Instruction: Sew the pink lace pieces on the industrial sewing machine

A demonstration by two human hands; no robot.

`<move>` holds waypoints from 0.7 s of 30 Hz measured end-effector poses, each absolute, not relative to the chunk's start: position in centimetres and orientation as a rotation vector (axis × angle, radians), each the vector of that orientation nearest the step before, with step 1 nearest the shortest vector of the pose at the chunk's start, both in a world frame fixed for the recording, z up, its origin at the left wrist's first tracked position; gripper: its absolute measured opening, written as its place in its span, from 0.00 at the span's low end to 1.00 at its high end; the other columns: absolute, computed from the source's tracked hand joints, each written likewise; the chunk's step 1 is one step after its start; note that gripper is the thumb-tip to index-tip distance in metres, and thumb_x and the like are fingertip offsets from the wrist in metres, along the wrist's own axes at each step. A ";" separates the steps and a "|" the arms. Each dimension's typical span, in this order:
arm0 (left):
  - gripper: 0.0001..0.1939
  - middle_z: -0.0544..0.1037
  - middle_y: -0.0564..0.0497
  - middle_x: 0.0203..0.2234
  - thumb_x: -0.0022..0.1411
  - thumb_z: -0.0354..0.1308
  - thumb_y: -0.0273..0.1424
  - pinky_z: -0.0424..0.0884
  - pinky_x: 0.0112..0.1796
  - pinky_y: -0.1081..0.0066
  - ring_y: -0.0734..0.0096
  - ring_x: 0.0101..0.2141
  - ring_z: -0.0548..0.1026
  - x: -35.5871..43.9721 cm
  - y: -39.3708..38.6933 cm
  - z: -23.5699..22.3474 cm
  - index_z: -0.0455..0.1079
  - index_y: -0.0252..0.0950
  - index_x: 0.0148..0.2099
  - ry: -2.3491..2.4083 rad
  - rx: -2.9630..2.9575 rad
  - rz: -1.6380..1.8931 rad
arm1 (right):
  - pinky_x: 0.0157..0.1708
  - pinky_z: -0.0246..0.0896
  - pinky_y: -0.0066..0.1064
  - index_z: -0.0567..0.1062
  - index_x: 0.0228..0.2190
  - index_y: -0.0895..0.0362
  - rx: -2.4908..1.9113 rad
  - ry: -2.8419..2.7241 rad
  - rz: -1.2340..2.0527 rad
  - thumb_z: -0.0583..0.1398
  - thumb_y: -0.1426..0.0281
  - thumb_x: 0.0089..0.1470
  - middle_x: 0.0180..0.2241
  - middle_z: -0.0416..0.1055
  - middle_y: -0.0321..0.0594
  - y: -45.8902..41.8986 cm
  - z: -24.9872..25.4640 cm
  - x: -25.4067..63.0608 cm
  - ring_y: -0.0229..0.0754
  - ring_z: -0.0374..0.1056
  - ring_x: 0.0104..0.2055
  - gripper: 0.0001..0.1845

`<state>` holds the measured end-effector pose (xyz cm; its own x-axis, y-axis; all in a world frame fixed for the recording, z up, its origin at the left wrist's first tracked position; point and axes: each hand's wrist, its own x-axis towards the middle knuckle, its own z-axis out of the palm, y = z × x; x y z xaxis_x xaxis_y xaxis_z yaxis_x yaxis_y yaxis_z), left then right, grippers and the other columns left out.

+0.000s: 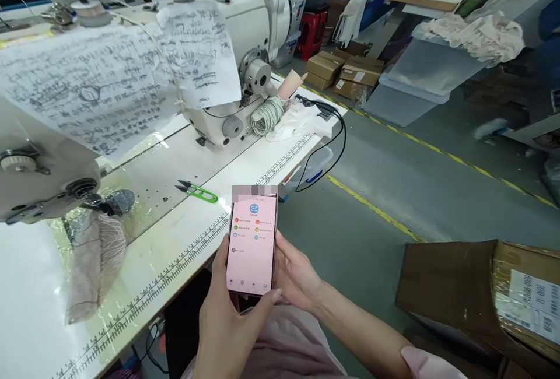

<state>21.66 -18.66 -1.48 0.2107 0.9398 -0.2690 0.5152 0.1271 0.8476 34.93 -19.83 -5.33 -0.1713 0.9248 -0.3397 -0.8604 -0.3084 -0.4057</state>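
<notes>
A smartphone (252,259) with a lit pinkish screen of small coloured icons is held upright in front of me, by the table's front edge. My left hand (234,315) wraps its left side, the thumb lying across the bottom corner. On the opposite side my right hand (300,271) supports it, fingers partly hidden behind the phone. Green thread snips (202,193) lie on the sewing table (175,239) just beyond. A piece of light fabric (94,268) sits under the presser foot of the sewing machine (39,157) at the left.
Handwritten sheets (87,84) hang on the machine. A cord bundle (266,115), a thread cone (291,84) and white cloth (301,119) lie at the table's right end, where a black cable (343,146) loops over the edge. A cardboard box (446,291) stands at right; co-workers sit behind.
</notes>
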 end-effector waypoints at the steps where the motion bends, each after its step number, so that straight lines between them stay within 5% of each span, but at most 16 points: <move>1: 0.49 0.62 0.46 0.63 0.49 0.69 0.38 0.70 0.51 0.54 0.47 0.59 0.65 21.8 -18.6 -1.4 0.47 0.51 0.69 1.431 1.509 0.542 | 0.61 0.55 0.46 0.74 0.50 0.52 -0.634 -0.136 1.772 0.59 0.45 0.53 0.52 0.74 0.43 -19.8 -5.4 35.1 0.50 0.65 0.59 0.31; 5: 0.45 0.68 0.42 0.58 0.55 0.65 0.40 0.74 0.36 0.66 0.54 0.49 0.74 21.9 -18.4 -1.5 0.45 0.47 0.69 1.324 1.409 0.523 | 0.60 0.55 0.46 0.75 0.48 0.53 -0.668 -0.105 1.752 0.59 0.46 0.53 0.51 0.75 0.43 -19.7 -5.6 35.9 0.50 0.66 0.57 0.30; 12: 0.33 0.70 0.42 0.57 0.62 0.59 0.44 0.71 0.48 0.65 0.56 0.57 0.69 21.7 -16.5 -1.1 0.55 0.42 0.65 1.274 1.288 0.625 | 0.59 0.56 0.47 0.76 0.47 0.53 -0.707 -0.082 1.817 0.60 0.46 0.52 0.49 0.76 0.43 -20.7 -6.2 35.9 0.51 0.67 0.57 0.30; 21: 0.28 0.82 0.44 0.37 0.54 0.65 0.47 0.76 0.34 0.67 0.58 0.36 0.80 21.5 -14.6 -1.8 0.69 0.35 0.52 1.268 1.068 0.667 | 0.59 0.57 0.47 0.75 0.49 0.55 -0.744 -0.119 1.860 0.59 0.45 0.53 0.45 0.78 0.46 -21.5 -7.0 34.4 0.52 0.69 0.56 0.32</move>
<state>21.47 -14.61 -1.84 0.2195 0.8795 -0.4222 0.1503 0.3971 0.9054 34.40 -21.55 -6.98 -0.2271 0.8713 -0.4350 -0.8088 -0.4175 -0.4141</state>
